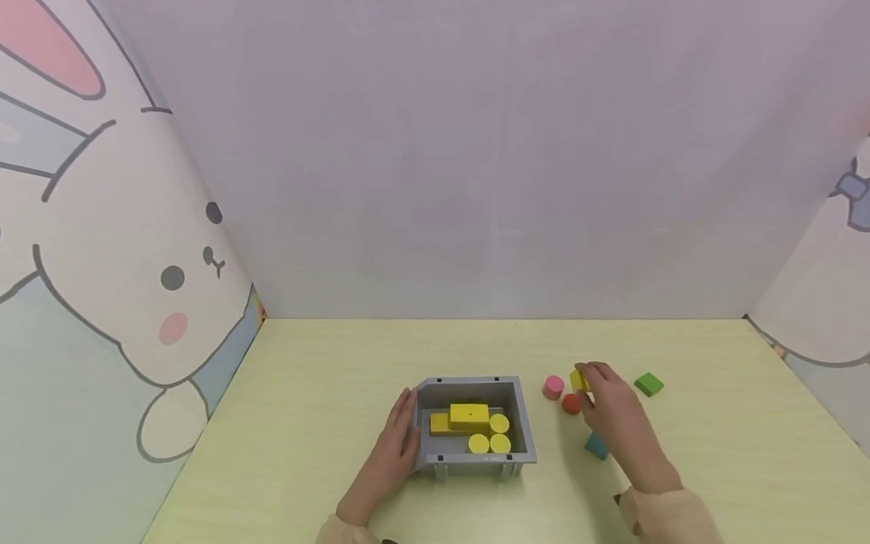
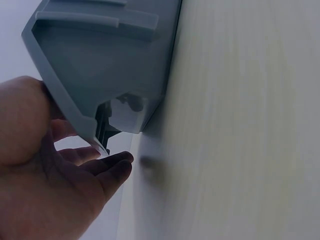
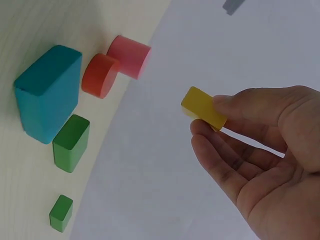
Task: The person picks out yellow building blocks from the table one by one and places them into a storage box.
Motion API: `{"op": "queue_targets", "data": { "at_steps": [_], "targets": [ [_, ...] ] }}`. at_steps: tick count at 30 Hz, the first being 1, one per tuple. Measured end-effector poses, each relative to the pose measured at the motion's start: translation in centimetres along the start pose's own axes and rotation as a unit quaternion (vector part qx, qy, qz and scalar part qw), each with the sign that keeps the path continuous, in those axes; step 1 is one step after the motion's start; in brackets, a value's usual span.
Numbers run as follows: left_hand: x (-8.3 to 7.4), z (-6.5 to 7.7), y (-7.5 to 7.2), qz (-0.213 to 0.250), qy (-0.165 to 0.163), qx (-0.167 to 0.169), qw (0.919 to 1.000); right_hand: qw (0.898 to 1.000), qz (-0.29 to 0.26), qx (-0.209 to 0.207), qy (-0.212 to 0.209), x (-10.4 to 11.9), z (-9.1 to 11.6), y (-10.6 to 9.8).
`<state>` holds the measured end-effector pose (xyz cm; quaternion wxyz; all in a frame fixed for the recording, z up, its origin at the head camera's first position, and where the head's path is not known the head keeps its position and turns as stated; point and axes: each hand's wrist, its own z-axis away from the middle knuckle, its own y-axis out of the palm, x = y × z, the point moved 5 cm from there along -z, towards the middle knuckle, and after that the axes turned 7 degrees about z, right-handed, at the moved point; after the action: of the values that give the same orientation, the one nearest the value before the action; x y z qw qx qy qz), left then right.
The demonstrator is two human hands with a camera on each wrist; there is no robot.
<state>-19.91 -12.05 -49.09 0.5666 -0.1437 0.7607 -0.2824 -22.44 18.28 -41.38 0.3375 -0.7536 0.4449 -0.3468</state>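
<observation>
My right hand (image 1: 615, 408) pinches a small yellow block (image 3: 200, 106) between thumb and fingers, held above the tabletop. In the right wrist view the right hand (image 3: 270, 135) shows the block's free end. My left hand (image 1: 390, 449) rests against the left side of a grey plastic bin (image 1: 526, 423), its fingers fairly straight along the rim. The left wrist view shows the left hand (image 2: 55, 175) at the bin's lip (image 2: 62, 107), with some fingers partly behind it. Inside the bin lie yellow rectangular blocks (image 1: 469, 415) and three yellow cylinders (image 1: 499, 425).
Near the right hand stand a pink cylinder (image 1: 553, 387), a red cylinder (image 1: 572, 404) and a blue block (image 1: 597, 446). A green block (image 1: 649, 384) lies farther right. The right wrist view shows a larger green block (image 3: 71, 144) beside the blue one. A wall rises behind the table.
</observation>
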Motion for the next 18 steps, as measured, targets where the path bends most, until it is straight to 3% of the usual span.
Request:
{"op": "queue_targets", "data": {
  "at_steps": [7,11,18],
  "targets": [
    [-0.2,0.1,0.0,-0.005,0.011,-0.005,0.9999,0.998,-0.024,-0.037,-0.041,2.2,-0.1,-0.6],
    [-0.2,0.1,0.0,-0.003,0.001,-0.004,1.0,0.996,-0.027,-0.054,-0.062,3.3,-0.2,-0.7],
    [-0.1,0.1,0.0,-0.003,-0.005,-0.001,1.0,0.996,-0.026,-0.045,-0.07,5.0,-0.3,-0.7]
  ]
}}
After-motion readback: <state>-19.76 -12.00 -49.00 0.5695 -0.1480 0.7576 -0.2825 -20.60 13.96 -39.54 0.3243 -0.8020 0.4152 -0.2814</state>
